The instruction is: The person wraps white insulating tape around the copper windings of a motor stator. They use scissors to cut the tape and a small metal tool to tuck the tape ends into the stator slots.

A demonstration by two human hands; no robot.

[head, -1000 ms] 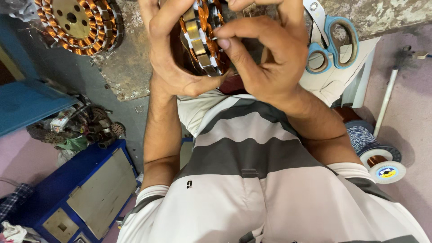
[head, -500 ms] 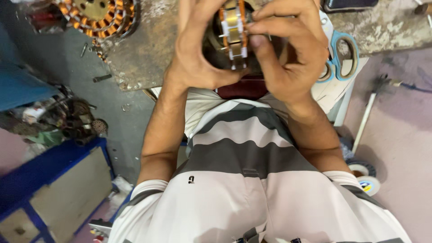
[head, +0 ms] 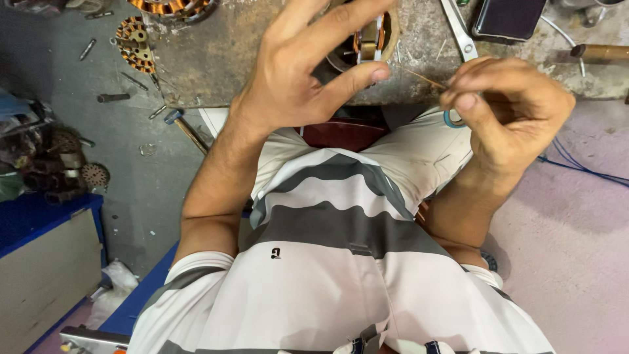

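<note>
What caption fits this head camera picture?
Left hand spread over a stator, right hand pinching thin copper wire.

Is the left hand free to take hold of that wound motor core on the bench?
Probably yes: the left hand is open, holds nothing and hovers right in front of the motor core, with nothing between them.

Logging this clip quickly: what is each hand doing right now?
Left hand: open, fingers spread over the stator, gripping nothing.
Right hand: closed, pinching a thin wire at the fingertips.
</note>
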